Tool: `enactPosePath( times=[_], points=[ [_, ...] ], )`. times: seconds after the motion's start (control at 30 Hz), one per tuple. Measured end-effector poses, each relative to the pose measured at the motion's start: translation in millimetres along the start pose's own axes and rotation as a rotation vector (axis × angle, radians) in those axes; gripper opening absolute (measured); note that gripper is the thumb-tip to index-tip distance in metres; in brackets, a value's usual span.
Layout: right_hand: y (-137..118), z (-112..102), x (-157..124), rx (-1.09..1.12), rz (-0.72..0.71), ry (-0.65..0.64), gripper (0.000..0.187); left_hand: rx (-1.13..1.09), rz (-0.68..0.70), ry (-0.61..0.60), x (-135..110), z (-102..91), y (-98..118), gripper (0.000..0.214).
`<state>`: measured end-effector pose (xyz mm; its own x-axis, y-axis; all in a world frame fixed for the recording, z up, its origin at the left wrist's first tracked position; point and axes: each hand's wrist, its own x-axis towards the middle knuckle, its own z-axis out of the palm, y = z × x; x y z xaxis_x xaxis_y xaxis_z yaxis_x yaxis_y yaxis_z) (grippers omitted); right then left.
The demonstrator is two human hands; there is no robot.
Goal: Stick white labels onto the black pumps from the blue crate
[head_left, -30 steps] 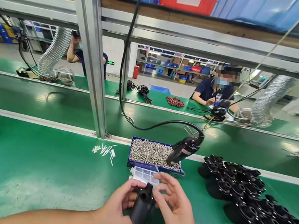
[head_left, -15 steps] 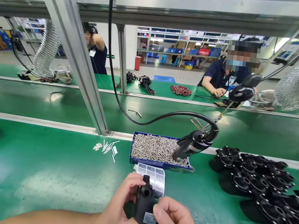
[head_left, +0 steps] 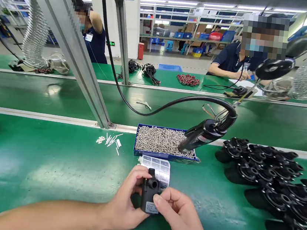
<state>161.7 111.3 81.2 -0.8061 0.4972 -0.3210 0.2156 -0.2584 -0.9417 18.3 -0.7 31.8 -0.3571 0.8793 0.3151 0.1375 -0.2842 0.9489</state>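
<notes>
My left hand [head_left: 128,197] is wrapped round a small black pump [head_left: 148,193], fingers on its top and left side, thumb near its base. The pump stands upright, with a short spout and a round port facing me. A silvery printed label [head_left: 151,207] lies on its lower front. My right hand [head_left: 182,212] is closed at the pump's right side, its thumb pressing by the label's right edge and its other fingers curled. Directly behind the pump lies a strip of printed labels [head_left: 160,164], partly hidden by it.
Behind the labels sits a blue box [head_left: 162,155] of metal screws [head_left: 158,140], with a hanging electric screwdriver [head_left: 202,136] leaning into it. Several black pumps [head_left: 261,169] crowd the right side. White pins [head_left: 112,140] lie left of the box. Two co-workers [head_left: 233,61] sit across the bench.
The view has tilted down slightly, so the scene sits higher in the picture. My right thumb has shifted onto the label's right edge; my left hand keeps its hold on the pump.
</notes>
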Motion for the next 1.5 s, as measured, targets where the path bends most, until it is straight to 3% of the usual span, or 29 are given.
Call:
enactPosePath(
  times=[0.7, 1.07, 1.17, 1.37, 1.5],
  points=[
    [-4.2, 5.2, -1.1, -0.035, -0.039, 0.059, 0.07, -0.013, -0.035, -0.001, -0.7, -0.9, 0.9, 0.043],
    [7.1, 5.3, -2.8, -0.138, -0.137, 0.119, 0.062, -0.02, -0.04, 0.006, -0.9, 0.3, 0.5, 0.043],
    [12.0, 3.7, -4.4, -0.249, -0.258, 0.145, 0.049, -0.022, -0.03, 0.002, -1.1, 0.1, 0.1, 0.043],
    [14.2, -0.1, -3.9, -0.724, -0.837, 0.25, 0.03, -0.054, -0.002, -0.007, 0.1, 0.2, 2.5, 0.039],
    [11.3, 1.6, -4.2, -0.781, -0.825, 0.248, 0.031, -0.086, -0.023, -0.009, 1.1, -0.1, 4.7, 0.036]
  ],
)
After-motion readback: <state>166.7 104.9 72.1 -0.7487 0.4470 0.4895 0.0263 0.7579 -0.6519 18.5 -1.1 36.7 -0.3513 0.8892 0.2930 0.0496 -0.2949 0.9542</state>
